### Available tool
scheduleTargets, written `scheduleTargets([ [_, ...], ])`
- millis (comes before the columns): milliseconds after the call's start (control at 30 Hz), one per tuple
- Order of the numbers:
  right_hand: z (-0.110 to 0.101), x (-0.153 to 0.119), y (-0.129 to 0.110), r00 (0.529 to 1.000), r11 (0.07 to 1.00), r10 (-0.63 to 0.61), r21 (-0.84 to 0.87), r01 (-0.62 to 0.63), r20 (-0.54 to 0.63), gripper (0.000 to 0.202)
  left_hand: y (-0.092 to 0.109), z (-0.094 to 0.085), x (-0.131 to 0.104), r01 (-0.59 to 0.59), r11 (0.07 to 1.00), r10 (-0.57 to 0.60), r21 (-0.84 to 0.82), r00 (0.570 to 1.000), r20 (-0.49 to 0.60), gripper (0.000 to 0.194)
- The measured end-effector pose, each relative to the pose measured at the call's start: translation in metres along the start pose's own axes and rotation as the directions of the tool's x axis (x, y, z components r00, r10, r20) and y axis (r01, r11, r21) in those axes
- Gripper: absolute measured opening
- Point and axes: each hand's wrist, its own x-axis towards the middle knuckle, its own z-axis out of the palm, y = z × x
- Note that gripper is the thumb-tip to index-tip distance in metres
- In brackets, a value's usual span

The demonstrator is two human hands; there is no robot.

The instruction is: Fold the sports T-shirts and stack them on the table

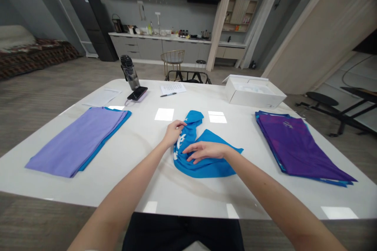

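Note:
A crumpled blue cloth garment [212, 166] with white printing lies on the table in front of me, partly folded over itself. At its left edge, my left hand [173, 132] pinches the fabric between thumb and fingers. My right hand [207, 151] rests over the middle of the garment, its fingers spread and touching the cloth. To the left lies a flat stack of folded fabric with a lavender piece [82, 137] on top and blue beneath. A second stack on the right has a purple garment [300, 145] uppermost, with blue layers under it.
On the white table [141, 188], a dark water bottle [129, 72] and a phone [138, 93] stand at the back left. Behind the garment are a printed sheet [173, 87] and a pen [168, 94]. An open white box [255, 92] sits at the back right.

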Motion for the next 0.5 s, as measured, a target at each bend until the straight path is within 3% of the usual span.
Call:
scheduleTargets([
  [100, -0.013, 0.003, 0.001, 0.996, 0.996, 0.045, 0.079, -0.038, -0.079, 0.052, -0.007, -0.02, -0.002, 0.114, 0.964, -0.164, -0.24, 0.967, -0.197, 0.015],
  [167, -0.026, 0.014, 0.003, 0.95, 0.998, 0.059, -0.005, -0.064, -0.307, 0.041, -0.013, -0.036, 0.0, 0.177, 0.889, -0.321, -0.423, 0.9, -0.297, 0.014],
  [233, -0.042, 0.033, 0.005, 0.815, 0.971, -0.007, -0.198, -0.133, -0.58, 0.034, -0.019, -0.051, 0.002, 0.251, 0.83, -0.459, -0.497, 0.814, -0.355, 0.015],
  [300, -0.058, 0.056, 0.005, 0.668, 0.876, -0.158, -0.415, -0.245, -0.727, 0.032, -0.019, -0.064, 0.002, 0.335, 0.865, -0.483, -0.374, 0.757, -0.439, 0.015],
  [333, -0.065, 0.068, 0.004, 0.636, 0.818, -0.224, -0.498, -0.29, -0.739, 0.033, -0.017, -0.068, 0.0, 0.355, 0.907, -0.42, -0.224, 0.756, -0.502, 0.017],
  [400, -0.075, 0.092, 0.0, 0.643, 0.728, -0.29, -0.6, -0.332, -0.709, 0.037, -0.008, -0.071, -0.004, 0.312, 0.928, -0.154, 0.205, 0.82, -0.551, 0.022],
  [467, -0.08, 0.114, -0.006, 0.673, 0.676, -0.31, -0.653, -0.34, -0.671, 0.046, 0.004, -0.066, -0.007, 0.159, 0.777, 0.091, 0.608, 0.929, -0.359, 0.028],
  [500, -0.081, 0.123, -0.009, 0.679, 0.652, -0.327, -0.677, -0.342, -0.658, 0.051, 0.01, -0.061, -0.008, 0.065, 0.674, 0.135, 0.736, 0.969, -0.209, 0.031],
])
